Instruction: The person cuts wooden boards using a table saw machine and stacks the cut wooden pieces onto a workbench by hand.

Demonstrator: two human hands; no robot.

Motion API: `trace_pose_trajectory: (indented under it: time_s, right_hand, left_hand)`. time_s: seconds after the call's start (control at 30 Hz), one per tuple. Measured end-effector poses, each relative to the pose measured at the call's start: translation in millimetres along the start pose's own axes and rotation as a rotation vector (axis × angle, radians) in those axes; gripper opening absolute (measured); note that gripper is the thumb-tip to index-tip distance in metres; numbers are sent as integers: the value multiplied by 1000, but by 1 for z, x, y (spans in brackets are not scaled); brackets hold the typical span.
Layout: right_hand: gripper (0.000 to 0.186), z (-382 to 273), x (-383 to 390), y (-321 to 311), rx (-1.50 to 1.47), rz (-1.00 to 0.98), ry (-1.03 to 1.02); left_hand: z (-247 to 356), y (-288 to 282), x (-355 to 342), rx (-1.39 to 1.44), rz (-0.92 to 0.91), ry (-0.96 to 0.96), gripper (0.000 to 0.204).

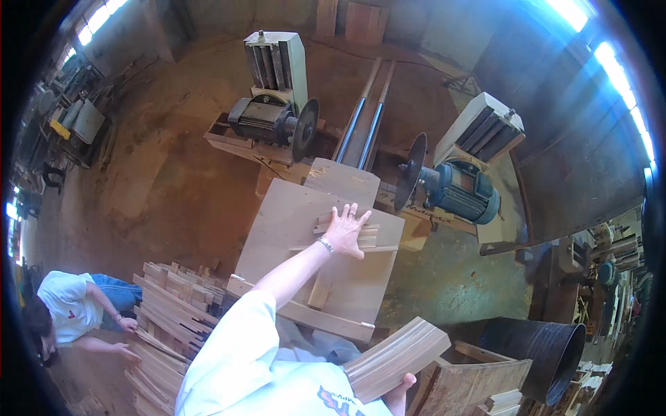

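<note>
At the far left, a co-worker [69, 305] in a white top and blue trousers leans over a tall stack of wood strips [170, 305], with 2 hands at its near side. Farther back stands a grey electric motor [263, 118] bearing a dark circular saw blade [305, 130], set upright. At the centre lies a flat board platform [277, 215], edged on the person's side by a wooden batten [305, 310]. The person's left hand [343, 232] is spread palm down over the platform, fingers apart and thumb out to the side (a ring and a bracelet show on it). It is not closed around anything; beneath it are several short wood pieces [368, 239], which stick out past the thumb side, and a longer wooden bar [322, 288] runs from there toward the batten. Beyond the platform, 2 metal rails [352, 132] stretch away. Low in front of the body, the right hand [399, 392] has hold of a bundle of wood strips [399, 357], closed at its lower edge; most of the fingers are hidden. Higher up, another upright circular blade [411, 173] adjoins a blue-green motor [461, 191]. Nearer the person are a wooden box [472, 385] and, beside it, a black drum [534, 353] on its side.
</note>
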State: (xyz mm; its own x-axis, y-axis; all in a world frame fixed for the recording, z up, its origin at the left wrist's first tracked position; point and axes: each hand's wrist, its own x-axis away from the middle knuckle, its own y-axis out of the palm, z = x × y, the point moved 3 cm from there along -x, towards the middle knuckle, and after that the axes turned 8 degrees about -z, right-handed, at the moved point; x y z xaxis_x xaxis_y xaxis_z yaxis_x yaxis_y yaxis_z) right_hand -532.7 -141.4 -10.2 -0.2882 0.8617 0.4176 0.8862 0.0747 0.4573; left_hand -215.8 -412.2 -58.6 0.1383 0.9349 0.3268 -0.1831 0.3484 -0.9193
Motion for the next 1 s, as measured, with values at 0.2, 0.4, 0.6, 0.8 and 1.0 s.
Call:
trace_pose_trajectory:
  time_s: [0.2,0.4,0.6,0.8,1.0]
  right_hand:
    - [115,31,14,-9,-199,109,-84]
    - [117,79,54,-22,-251,252,-14]
    - [103,114,74,-8,-352,407,-108]
    - [96,134,102,-1,-455,498,-333]
    - [81,167,120,-51,-679,606,-629]
  left_hand:
    - [13,4,-13,-28,3,9,134]
    - [4,10,-17,126,112,124,117]
    - [-10,-42,16,312,37,126,115]
    - [36,-98,39,514,206,459,121]
    - [189,-193,105,584,483,1017,121]
